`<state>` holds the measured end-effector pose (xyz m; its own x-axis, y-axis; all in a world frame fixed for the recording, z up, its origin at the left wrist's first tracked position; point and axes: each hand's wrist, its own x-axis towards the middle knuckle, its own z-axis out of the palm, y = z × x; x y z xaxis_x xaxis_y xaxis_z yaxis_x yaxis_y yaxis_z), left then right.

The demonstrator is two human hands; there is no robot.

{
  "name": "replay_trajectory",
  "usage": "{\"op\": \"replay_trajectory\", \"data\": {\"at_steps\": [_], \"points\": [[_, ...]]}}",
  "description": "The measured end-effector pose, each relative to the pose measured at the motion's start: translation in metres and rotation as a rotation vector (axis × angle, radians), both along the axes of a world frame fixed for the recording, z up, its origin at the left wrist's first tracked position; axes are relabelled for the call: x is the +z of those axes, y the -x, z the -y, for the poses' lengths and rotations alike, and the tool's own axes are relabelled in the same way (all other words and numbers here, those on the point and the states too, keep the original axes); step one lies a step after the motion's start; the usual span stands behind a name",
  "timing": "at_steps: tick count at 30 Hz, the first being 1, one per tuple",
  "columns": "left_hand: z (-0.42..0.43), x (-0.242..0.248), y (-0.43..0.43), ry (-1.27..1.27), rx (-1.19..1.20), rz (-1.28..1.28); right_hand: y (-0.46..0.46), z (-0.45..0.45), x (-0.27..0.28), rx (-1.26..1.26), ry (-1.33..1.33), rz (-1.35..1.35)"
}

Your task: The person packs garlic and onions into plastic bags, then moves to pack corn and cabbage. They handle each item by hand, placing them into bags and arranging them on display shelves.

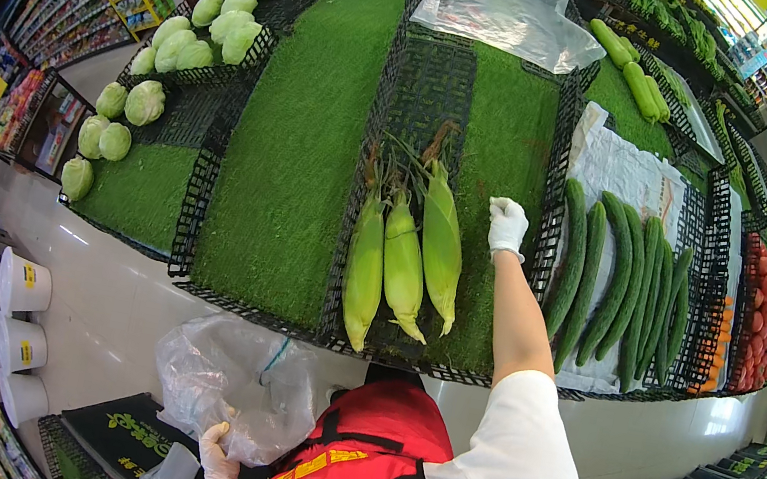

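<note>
My left hand [220, 462], in a pale thin glove, grips a clear plastic bag [237, 386] below the stand's front edge. The bag hangs open-mouthed beside my red apron, with a blue-green strip on it. My right hand [507, 226], in a white glove, is closed over the green turf mat [504, 153]; whether something small is inside it cannot be told. To its left, three ears of corn in green husks [402, 262] lie side by side, apart from the hand. Cucumbers [618, 271] lie on white sheeting to its right, past a black lattice divider [556, 192].
Cabbages [145, 103] stand at the left in black crates. Clear plastic sheeting [498, 7] covers the back middle. Light-green gourds [640, 91] lie at the back right, tomatoes [766, 319] at the far right. A low lattice rim [250, 310] edges the stand; white tubs [26, 282] stand at the left.
</note>
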<state>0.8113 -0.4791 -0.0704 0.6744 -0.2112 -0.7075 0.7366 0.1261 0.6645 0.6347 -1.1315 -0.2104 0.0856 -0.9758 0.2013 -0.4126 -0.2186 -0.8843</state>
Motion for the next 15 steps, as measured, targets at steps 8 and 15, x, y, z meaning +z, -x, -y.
{"op": "replay_trajectory", "data": {"at_steps": [8, 15], "points": [[0.012, 0.001, 0.011, -0.068, 0.014, 0.004, -0.025, 0.025, 0.017, 0.141, 0.114, -0.521], [0.004, -0.023, 0.003, -0.17, -0.059, -0.034, -0.022, 0.121, 0.058, -0.114, 0.328, -0.459]]}}
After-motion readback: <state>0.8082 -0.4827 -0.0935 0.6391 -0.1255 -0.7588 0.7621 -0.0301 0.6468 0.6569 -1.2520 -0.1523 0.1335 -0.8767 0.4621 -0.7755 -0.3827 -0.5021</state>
